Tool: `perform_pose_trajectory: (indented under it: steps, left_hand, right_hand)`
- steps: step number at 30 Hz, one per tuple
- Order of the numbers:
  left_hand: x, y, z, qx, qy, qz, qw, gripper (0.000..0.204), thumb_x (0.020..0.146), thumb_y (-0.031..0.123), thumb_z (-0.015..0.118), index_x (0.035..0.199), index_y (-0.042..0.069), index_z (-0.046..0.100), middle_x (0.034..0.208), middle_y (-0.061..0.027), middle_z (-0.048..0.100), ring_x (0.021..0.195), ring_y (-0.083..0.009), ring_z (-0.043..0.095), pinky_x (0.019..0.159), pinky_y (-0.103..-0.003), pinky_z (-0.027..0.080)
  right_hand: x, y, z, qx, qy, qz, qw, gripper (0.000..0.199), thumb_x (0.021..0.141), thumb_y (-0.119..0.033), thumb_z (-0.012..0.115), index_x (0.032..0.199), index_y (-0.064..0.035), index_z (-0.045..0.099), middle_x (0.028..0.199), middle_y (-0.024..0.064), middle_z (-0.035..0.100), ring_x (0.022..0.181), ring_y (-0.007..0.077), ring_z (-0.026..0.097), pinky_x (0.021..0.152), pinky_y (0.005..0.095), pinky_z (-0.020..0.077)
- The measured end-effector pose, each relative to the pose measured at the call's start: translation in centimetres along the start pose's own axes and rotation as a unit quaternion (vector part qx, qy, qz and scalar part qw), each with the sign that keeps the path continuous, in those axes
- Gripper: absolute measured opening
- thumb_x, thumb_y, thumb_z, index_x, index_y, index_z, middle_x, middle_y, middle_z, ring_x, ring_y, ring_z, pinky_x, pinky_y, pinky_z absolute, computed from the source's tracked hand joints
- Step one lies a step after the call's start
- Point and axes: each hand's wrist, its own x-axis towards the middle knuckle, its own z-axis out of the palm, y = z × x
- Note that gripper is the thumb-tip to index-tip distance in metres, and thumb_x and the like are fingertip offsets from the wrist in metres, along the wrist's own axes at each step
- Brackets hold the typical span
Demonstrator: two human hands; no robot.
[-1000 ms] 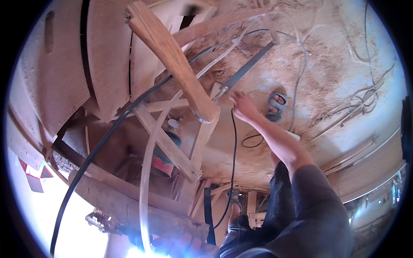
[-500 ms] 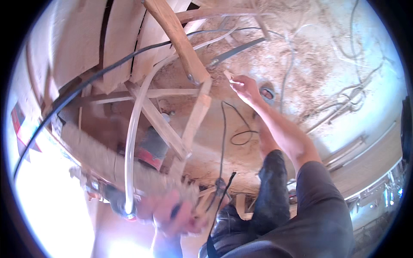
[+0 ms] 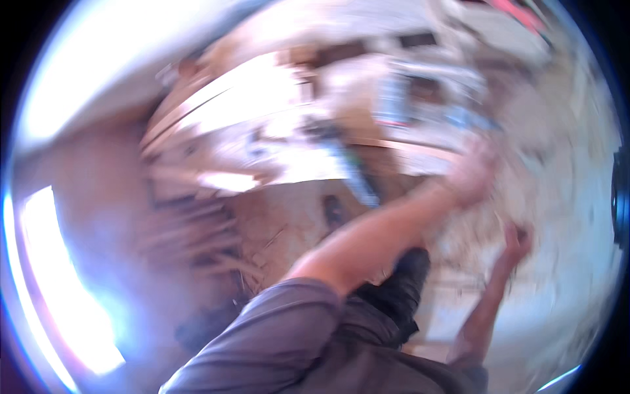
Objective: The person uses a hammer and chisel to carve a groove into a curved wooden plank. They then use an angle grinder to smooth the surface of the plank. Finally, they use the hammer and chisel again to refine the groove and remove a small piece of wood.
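My left arm stretches across the middle toward the right. Its hand (image 3: 478, 172) is smeared by motion beside the near edge of a cluttered workbench (image 3: 426, 157), so its fingers and anything in them cannot be made out. Lower and farther right, my right hand (image 3: 518, 241) hangs over the pale, littered floor. Its fingers look curled in; what they hold, if anything, is too blurred to name. A long pale-blue object (image 3: 357, 176) lies at the bench's edge, left of my left hand.
A blue-and-white block-like object (image 3: 392, 98) stands on the bench. Brightly lit boards (image 3: 243, 92) lie to its left. Below them are stacked wooden strips (image 3: 197, 236). A bright window or doorway (image 3: 65, 289) is at far left, and something red (image 3: 518, 14) at the top right.
My view has swung from the wooden frame, hoses and dusty floor to a workbench. My left hand has crossed to the right; my right hand, which held a small wooden piece, is now lower.
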Motion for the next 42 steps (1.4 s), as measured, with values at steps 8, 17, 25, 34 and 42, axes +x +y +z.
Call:
perform_pose_trajectory:
  steps: [8,17,25,34,42]
  left_hand:
    - [-23.7,-3.4,-19.9,-0.36,0.0,-0.048,0.932,0.036,0.074,0.011,0.073,0.11,0.004,0.073,0.106,-0.0169,0.07,0.111,-0.0393,0.066,0.096,-0.049,0.053]
    - [-53.8,-22.1,-30.1,-0.206,0.101,-0.316,0.921,0.024,0.081,0.014,0.065,0.102,0.008,0.075,0.108,-0.0198,0.074,0.101,-0.0379,0.071,0.089,-0.047,0.057]
    - [-70.9,-30.5,-34.3,-0.288,0.321,-0.597,0.676,0.048,0.088,0.008,0.067,0.136,0.005,0.069,0.071,-0.0051,0.064,0.065,-0.0119,0.058,0.063,-0.03,0.05]
    - [-72.3,-45.0,-32.4,-0.166,0.419,-0.65,0.611,0.047,0.091,0.007,0.073,0.136,-0.003,0.066,0.089,-0.0094,0.068,0.078,-0.0217,0.063,0.078,-0.034,0.052]
    - [-69.3,-57.6,-29.7,0.095,0.271,-0.651,0.703,0.037,0.093,0.007,0.066,0.13,0.002,0.066,0.11,-0.014,0.071,0.112,-0.0359,0.057,0.104,-0.049,0.041]
  right_hand:
    - [-18.1,-13.1,16.6,-0.034,-0.129,-0.036,0.99,0.018,0.104,-0.009,0.065,0.118,0.0023,0.066,0.109,0.0065,0.068,0.098,0.0146,0.064,0.082,0.0305,0.0553]
    - [-35.8,-22.9,43.0,-0.148,-0.406,-0.15,0.889,0.024,0.095,-0.008,0.071,0.118,0.0,0.073,0.104,0.0073,0.075,0.094,0.0134,0.068,0.088,0.0303,0.0543]
    - [-33.8,-30.1,57.4,-0.257,-0.425,-0.34,0.799,0.021,0.091,-0.005,0.072,0.111,-0.0034,0.076,0.1,0.0145,0.075,0.09,0.0244,0.072,0.084,0.0357,0.0561]
    - [-17.5,-31.4,78.4,-0.392,-0.261,-0.596,0.65,0.026,0.092,-0.013,0.066,0.116,-0.0093,0.077,0.11,0.0169,0.07,0.112,0.0357,0.063,0.097,0.0473,0.0515]
    - [-12.7,-33.2,90.7,-0.597,-0.313,-0.542,0.501,0.026,0.09,-0.016,0.065,0.109,-0.0029,0.076,0.103,0.0219,0.069,0.104,0.0341,0.066,0.095,0.0473,0.0519]
